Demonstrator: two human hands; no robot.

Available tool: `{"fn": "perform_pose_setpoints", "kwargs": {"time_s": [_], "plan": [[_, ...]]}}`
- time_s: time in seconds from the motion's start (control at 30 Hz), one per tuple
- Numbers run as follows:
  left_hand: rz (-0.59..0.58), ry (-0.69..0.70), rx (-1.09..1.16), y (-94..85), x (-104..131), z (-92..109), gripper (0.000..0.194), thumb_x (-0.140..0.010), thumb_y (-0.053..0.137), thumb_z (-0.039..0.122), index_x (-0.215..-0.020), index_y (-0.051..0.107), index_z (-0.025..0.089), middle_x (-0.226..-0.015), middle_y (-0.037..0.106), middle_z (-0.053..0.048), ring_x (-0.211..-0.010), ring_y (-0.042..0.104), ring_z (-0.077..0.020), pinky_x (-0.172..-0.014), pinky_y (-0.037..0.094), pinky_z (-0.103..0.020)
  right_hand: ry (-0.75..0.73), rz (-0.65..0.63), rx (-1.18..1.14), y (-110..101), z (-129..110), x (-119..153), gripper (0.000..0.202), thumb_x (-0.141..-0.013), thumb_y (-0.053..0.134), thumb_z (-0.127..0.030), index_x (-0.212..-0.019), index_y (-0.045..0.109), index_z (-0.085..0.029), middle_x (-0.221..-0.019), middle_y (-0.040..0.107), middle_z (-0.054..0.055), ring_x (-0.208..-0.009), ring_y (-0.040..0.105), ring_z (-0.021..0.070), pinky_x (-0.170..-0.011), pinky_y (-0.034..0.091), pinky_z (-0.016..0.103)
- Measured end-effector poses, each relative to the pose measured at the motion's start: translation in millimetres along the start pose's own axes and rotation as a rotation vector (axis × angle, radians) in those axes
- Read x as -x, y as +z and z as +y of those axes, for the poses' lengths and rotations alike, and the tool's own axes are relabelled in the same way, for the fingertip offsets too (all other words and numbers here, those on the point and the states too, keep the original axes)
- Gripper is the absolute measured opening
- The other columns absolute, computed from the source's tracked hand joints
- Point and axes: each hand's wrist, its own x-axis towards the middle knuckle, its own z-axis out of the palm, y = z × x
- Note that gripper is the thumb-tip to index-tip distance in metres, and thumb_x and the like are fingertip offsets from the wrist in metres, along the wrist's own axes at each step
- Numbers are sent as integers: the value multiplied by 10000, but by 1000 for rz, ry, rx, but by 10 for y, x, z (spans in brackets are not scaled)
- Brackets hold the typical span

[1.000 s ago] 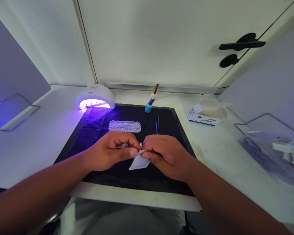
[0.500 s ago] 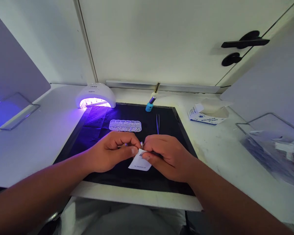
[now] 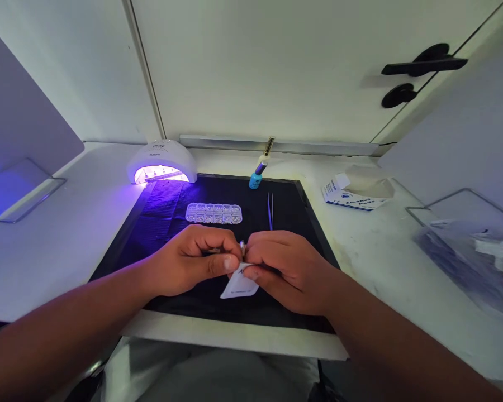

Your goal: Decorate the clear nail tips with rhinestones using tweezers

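Note:
Between my hands is a white alcohol pad packet (image 3: 240, 283) with dark print, above the black mat (image 3: 184, 310). My left hand (image 3: 199, 259) pinches its upper edge between thumb and index finger. Close beside it, my right hand (image 3: 291, 271) is closed on the packet's upper right part, thumb on top. The fingertips nearly meet, and they hide the packet's top edge. Just behind them a small shiny object (image 3: 242, 245) peeks out, too small to make out. Tweezers (image 3: 270, 211) lie on the mat beyond my right hand, and a clear compartment case (image 3: 213, 213) lies beyond my left.
A lit nail lamp (image 3: 162, 163) glows purple at the back left. A blue bottle (image 3: 255, 180) and a gold-capped bottle (image 3: 268, 148) stand at the back. An open Alcohol Pads box (image 3: 356, 195) sits on the right, near a clear bag (image 3: 473, 257) in a wire frame.
The packet's upper edge has shifted slightly down and its face tilts more between my fingers. Both hands keep their pinch in nearly the same place. The camera view has shifted a little.

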Motion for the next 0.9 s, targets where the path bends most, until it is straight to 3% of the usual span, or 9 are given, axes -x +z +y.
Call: {"fn": "perform_pose_setpoints", "kwargs": {"time_s": [0.23, 0.53, 0.9], "plan": [[12, -10, -53, 6, 5, 12, 366, -939, 566, 459, -767, 608, 139, -683, 539, -4, -622, 457, -106, -592, 387, -242, -15, -3, 4, 4, 9, 9, 269, -1009, 408, -261, -756, 470, -196, -658, 480, -25, -613, 446, 114, -579, 375, 229], [136, 25, -306, 79, 2, 101, 161, -913, 513, 182, -758, 529, 143, -639, 494, 38, -564, 414, -64, -537, 343, -186, 49, 15, 81, 23, 0, -9, 296, -1007, 414, -248, -726, 484, -186, -625, 459, -34, -558, 415, 101, -539, 340, 222], [301, 33, -435, 57, 40, 59, 206, -943, 462, 268, -763, 491, 170, -637, 479, 26, -541, 407, -85, -497, 342, -216, 145, 93, 132, -4, 13, -19, 259, -993, 454, -247, -848, 654, -171, -636, 671, -19, -548, 581, 88, -515, 382, 203]]}}
